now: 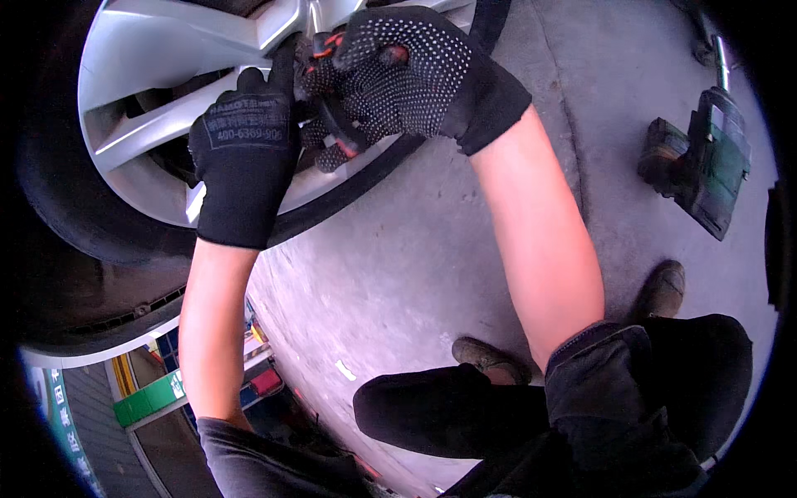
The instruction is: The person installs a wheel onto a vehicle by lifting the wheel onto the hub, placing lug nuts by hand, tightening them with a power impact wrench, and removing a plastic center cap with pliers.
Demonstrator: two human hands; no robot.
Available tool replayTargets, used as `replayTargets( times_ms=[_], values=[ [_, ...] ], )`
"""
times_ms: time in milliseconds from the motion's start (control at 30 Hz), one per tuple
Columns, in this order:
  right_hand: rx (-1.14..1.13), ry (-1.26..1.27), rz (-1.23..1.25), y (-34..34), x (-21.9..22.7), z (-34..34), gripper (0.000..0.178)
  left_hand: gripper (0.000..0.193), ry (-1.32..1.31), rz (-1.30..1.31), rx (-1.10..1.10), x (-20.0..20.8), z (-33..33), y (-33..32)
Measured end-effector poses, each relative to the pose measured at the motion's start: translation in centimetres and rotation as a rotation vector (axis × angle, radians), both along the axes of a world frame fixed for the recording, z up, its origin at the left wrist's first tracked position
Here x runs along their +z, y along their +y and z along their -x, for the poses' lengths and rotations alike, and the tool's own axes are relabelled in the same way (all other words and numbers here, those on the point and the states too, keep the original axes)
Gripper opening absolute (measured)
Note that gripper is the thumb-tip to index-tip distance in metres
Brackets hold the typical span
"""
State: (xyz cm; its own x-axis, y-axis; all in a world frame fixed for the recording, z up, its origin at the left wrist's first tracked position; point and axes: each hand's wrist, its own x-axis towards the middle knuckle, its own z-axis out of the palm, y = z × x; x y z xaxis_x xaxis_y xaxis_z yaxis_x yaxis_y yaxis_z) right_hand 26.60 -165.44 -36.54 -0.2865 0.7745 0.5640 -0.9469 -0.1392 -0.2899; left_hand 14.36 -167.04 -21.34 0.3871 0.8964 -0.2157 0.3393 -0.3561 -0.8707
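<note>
Both my hands wear black gloves and are close together in front of a silver alloy wheel (166, 41) with a black tyre (83, 212). My right hand (407, 79), its white-dotted palm side showing, closes around a pliers-like hand tool (339, 126) with black and red handles. The tool's working end is hidden among the fingers. Beside it, my left hand (247, 137) shows its printed back, over the spokes next to the tool. Its fingers bend in toward the wheel, and whatever they hold is hidden.
A dark green cordless impact wrench (714, 158) with a long socket lies on the grey concrete floor (398, 241) to the right. My shoes (491, 358) and bent knees (448, 407) are below. Shelving with coloured boxes (261, 378) and a green sign band (149, 402) appear at lower left.
</note>
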Motion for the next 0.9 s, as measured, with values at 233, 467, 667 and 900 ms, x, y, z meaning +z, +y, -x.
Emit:
replayTargets(
  times_ms=[233, 467, 667, 900],
  values=[
    [0.022, -0.030, 0.110, -2.7, -0.2, -1.3, 0.025, 0.053, 0.064, -0.138, -0.036, -1.9, 0.3, 0.3],
    [-0.441, -0.304, 0.070, -2.2, 0.0, -0.1, 0.021, 0.043, -0.348, -0.005, -0.307, -1.4, 3.7, 0.4],
    [-0.428, -0.327, 0.169, -3.3, -0.6, 0.1, 0.011, 0.030, -2.098, 0.334, 0.564, -6.8, 2.5, -2.9],
    [-0.893, -0.542, -0.053, -3.3, -0.8, 0.7, 0.015, 0.037, -2.793, 0.698, 0.488, -9.2, 1.1, -2.0]
  ],
)
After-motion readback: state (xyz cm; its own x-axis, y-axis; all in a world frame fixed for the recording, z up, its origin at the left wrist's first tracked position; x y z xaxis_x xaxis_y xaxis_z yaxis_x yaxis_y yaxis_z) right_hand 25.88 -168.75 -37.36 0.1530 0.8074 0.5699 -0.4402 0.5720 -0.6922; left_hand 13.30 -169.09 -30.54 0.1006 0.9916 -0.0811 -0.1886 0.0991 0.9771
